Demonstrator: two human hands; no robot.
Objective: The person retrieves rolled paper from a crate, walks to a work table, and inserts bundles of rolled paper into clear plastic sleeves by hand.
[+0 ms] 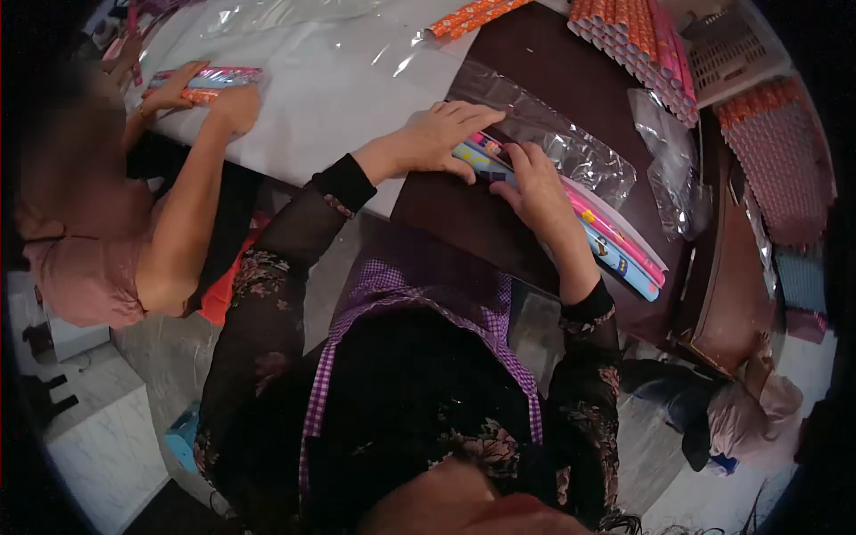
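A bundle of pink and blue patterned rolls (615, 234) lies slantwise on the dark brown table. My left hand (439, 138) rests over its upper left end, thumb on the near side and fingers stretched across the top. Further along the same bundle, my right hand (537, 189) has its fingers bent over the rolls, thumb on the near side. Clear plastic wrap (588, 160) spreads on the table just behind the bundle. The rolls' middle part is partly hidden by my right hand.
A co-worker's hands (234, 109) press on wrapped rolls (205, 82) at the left. Orange rolls (624, 49) are stacked at the back right beside a basket (731, 53). More rolls (780, 165) and crumpled plastic (664, 165) lie at the right. A person crouches at the lower right.
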